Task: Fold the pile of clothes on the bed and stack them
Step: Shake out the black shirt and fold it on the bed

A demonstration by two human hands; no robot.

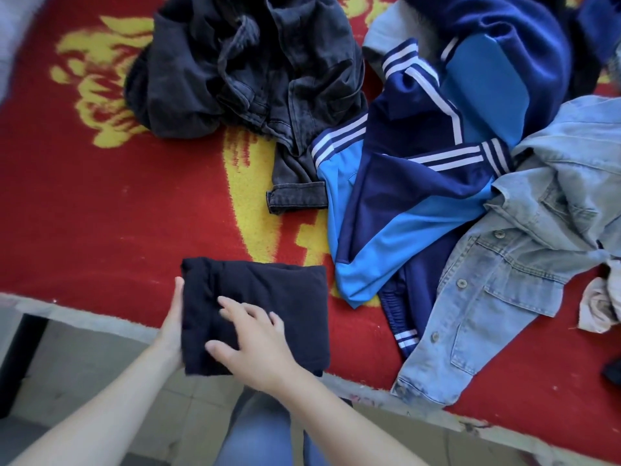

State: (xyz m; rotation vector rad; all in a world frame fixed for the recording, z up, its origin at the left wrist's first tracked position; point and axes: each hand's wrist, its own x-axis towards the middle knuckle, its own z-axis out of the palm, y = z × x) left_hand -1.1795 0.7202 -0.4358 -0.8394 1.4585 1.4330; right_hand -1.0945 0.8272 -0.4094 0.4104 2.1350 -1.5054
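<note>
Currently, a dark folded garment (268, 297) lies at the near edge of the bed (100, 213), its near end seeming to overhang the edge toward the person. The left hand (171, 317) lies flat, fingers straight, against the garment's left side. The right hand (255, 344) rests on top, fingers spread and relaxed, pinching nothing.

By its look the cloth is soft, light and limp. It would likely sag open if lifted by one corner, so it is best taken from beneath with a palm on top, or by both sides together.

The unfolded pile lies behind and to the right: black jeans (252, 72), a blue track jacket (403, 196) just beside the folded piece, and a pale denim jacket (504, 280), probably heavier and stiffer.

No brand name, label or writing can be read. The track jacket shows only white stripes, and the denim jacket only metal buttons.
</note>
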